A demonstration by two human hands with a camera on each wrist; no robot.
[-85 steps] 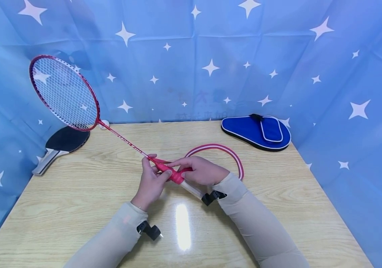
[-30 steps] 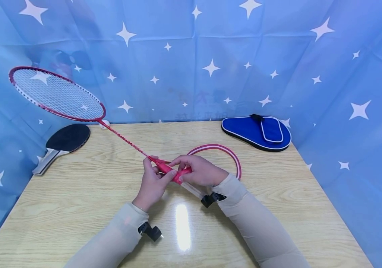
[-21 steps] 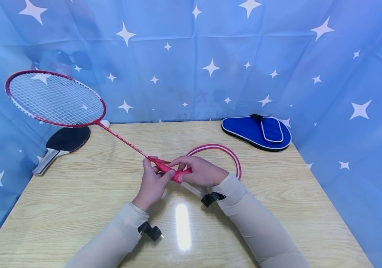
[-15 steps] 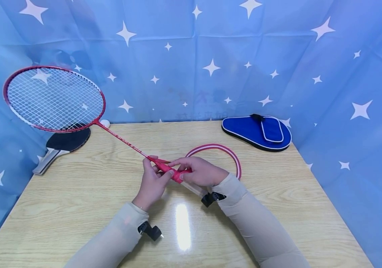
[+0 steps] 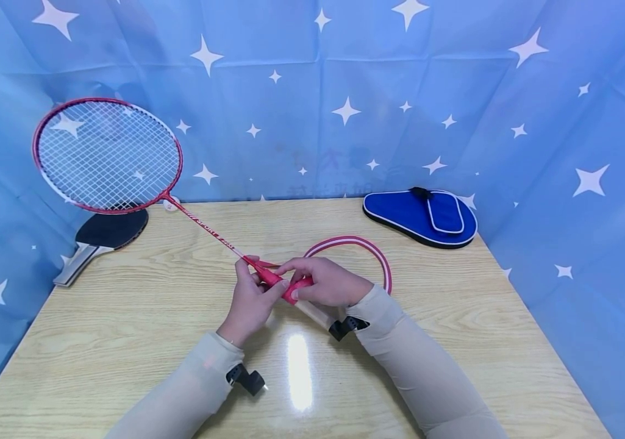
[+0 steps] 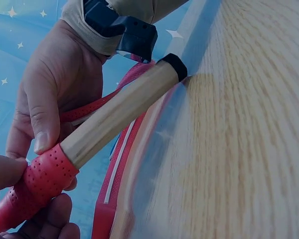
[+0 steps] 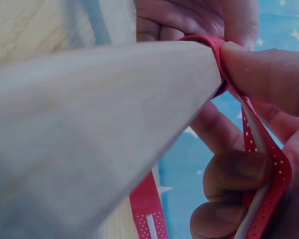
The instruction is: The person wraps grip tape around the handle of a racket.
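Observation:
A red badminton racket (image 5: 202,226) is held up at a slant, its strung head at the upper left. The left hand (image 5: 249,305) pinches the red-wrapped part of its handle between thumb and fingers. Just beside it the right hand (image 5: 334,281) grips a perforated red tape (image 7: 273,199) where it meets the handle, thumb pressed at the wrap's edge. Below the wrap the handle is bare wood (image 6: 117,112) with a black end cap (image 6: 175,66). The rest of the tape (image 5: 348,240) loops behind the right hand on the table.
On the wooden table (image 5: 125,341), a black table-tennis paddle (image 5: 111,228) lies at the left back, beside a white ball (image 5: 171,204). A blue paddle-shaped case (image 5: 421,217) lies at the right back. A blue curtain (image 5: 301,122) with white stars stands behind.
The racket has turned about its shaft, its head facing tilting flatter and then more upright again. The tape loop has drawn in slightly to the left. Both hands have stayed nearly in place.

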